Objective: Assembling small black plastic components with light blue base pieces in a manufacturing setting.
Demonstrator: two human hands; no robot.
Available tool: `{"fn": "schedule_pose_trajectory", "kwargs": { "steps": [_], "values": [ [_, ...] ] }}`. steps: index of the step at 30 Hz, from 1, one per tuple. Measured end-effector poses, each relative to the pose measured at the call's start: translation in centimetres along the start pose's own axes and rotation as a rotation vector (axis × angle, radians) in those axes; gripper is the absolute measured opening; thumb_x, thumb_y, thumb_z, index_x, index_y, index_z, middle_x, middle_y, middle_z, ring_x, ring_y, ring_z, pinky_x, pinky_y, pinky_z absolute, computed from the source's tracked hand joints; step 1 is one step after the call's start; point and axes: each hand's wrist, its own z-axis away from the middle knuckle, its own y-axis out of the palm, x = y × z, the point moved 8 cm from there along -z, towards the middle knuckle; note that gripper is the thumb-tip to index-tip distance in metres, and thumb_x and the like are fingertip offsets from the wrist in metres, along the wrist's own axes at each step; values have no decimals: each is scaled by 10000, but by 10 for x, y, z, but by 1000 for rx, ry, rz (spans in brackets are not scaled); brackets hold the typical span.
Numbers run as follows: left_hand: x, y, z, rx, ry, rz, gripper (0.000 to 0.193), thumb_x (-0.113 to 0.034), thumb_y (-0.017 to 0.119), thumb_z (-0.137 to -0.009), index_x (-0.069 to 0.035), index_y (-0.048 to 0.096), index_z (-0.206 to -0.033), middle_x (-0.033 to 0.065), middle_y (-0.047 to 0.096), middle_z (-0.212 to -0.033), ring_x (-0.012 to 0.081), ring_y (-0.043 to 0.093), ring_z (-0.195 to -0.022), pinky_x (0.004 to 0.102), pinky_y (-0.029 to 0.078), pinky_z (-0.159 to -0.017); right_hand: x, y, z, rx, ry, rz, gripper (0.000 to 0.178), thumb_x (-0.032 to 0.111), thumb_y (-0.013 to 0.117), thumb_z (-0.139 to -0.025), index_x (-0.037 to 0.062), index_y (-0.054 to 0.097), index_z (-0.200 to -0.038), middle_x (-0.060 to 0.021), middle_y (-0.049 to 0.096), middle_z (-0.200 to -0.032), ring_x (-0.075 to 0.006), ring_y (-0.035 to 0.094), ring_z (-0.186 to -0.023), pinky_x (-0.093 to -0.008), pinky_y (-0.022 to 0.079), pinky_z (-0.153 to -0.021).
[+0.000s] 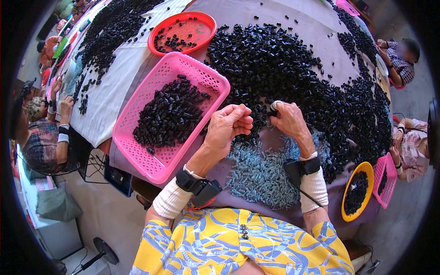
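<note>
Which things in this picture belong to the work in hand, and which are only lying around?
Belonging, it seems: black parts by the right hand; blue-grey springs; large pink basket; red tray holding black parts.

Lying around, probably: grey-green cloth bundle; black disc on a pole.

Head view: looks steeply down and forward from head height, left one of a side-by-side pair.
Yellow-and-blue shirt [284,236]: caught nearest, from above, along the lower edge.
Left hand [228,123], right hand [290,121]: framed close, near the middle.
Table [316,19]: seen slantwise, receding upward.
Co-workers [405,68]: taken in at both sides, bent by the fisheye rim.
</note>
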Motion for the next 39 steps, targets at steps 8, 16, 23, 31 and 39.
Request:
{"fn": "schedule_pose_trajectory", "kwargs": {
  "steps": [8,16,23,31,39],
  "values": [
    [9,10,-5,11,-25,-93,186,-207,564,-914,-34,608,-968,39,639,-802,115,625,-704,250,532,-640,21,-36,16,-221,-155,-288,229,136,687,-671,16,582,-834,-125,594,-787,-312,573,-763,-387,440,-739],
    [8,26,-4,61,-1,-283,202,-203,599,-895,-31,604,-1000,49,646,-824,108,621,-709,238,527,-635,62,-62,20,-278,-411,-173,226,121,697,-691,12,606,-868,-125,615,-789,-273,602,-735,-338,488,-653],
    [7,19,-8,93,-17,-72,181,-175,584,-897,-27,601,-999,82,651,-831,158,641,-739,309,545,-691,26,-74,10,-249,-87,-455,171,97,671,-731,-28,606,-827,-138,619,-788,-321,583,-691,-363,477,-612],
    [4,10,-8,110,-17,36,193,-164,561,-908,-26,587,-1041,91,655,-870,170,644,-774,321,541,-721,-15,-27,31,-59,-60,23,111,88,637,-734,24,610,-821,-126,589,-794,-320,588,-707,-406,480,-634],
    [5,7,-7,94,-31,32,197,-162,551,-915,-24,583,-1052,92,654,-875,169,643,-773,312,541,-711,23,-13,32,-23,-259,-54,51,56,615,-675,42,584,-713,-109,569,-736,-299,581,-721,-392,441,-653]
  ]
}}
